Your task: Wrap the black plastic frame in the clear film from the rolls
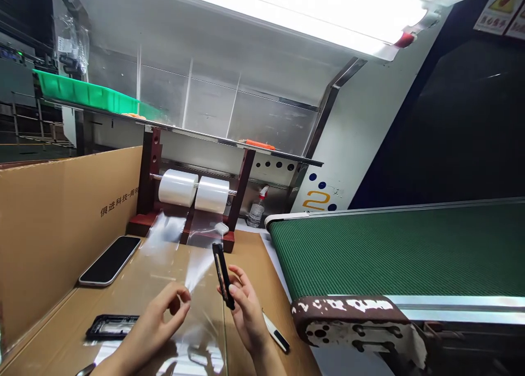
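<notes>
My right hand holds a thin black phone frame on edge, upright, above the cardboard-covered bench. My left hand pinches the end of a clear film strip that runs down from two white film rolls on a dark red wooden stand. The film stretches between the rolls and my fingers, close to the frame.
A phone lies face up at the left; a black frame part lies near the front edge. A black-and-white pen-like tool is beside my right wrist. A green conveyor belt runs at the right. A cardboard wall stands left, a spray bottle behind.
</notes>
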`<control>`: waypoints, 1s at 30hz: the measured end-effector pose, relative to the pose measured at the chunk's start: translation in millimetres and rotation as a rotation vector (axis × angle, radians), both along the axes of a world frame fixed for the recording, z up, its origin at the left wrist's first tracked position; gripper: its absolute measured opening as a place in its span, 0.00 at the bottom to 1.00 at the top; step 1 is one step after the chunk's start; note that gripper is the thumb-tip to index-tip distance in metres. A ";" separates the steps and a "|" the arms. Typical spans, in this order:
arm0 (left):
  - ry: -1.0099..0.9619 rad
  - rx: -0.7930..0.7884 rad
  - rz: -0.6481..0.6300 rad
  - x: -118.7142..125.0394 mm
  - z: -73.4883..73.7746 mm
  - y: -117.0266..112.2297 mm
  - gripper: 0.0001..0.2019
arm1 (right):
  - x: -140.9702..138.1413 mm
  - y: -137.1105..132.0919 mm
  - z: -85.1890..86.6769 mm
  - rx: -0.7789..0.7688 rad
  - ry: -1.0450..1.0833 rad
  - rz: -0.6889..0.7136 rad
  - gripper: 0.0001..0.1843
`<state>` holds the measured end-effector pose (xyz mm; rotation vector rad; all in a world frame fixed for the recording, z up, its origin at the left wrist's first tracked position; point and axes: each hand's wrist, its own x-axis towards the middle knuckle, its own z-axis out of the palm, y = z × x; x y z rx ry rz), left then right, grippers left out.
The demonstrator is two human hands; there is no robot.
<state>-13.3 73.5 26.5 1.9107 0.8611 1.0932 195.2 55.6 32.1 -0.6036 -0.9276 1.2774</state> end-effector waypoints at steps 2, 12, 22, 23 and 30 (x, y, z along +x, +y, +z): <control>-0.019 -0.020 0.007 -1.0 -0.8 1.2 0.07 | 0.2 -0.4 1.4 0.008 -0.003 0.014 0.25; -0.049 -0.028 -0.015 -4.7 -4.3 1.4 0.08 | -6.8 0.3 10.5 0.017 -0.026 0.056 0.27; -0.039 0.092 -0.075 -12.6 -3.1 -2.2 0.04 | -9.7 -1.1 11.6 0.026 -0.027 0.088 0.28; -0.039 0.103 -0.071 -13.4 -3.8 -2.2 0.04 | -11.1 -1.7 12.4 0.027 -0.029 0.095 0.28; -0.011 0.122 -0.053 -15.2 -1.5 -2.1 0.05 | -16.7 -5.8 19.0 0.086 -0.117 0.135 0.31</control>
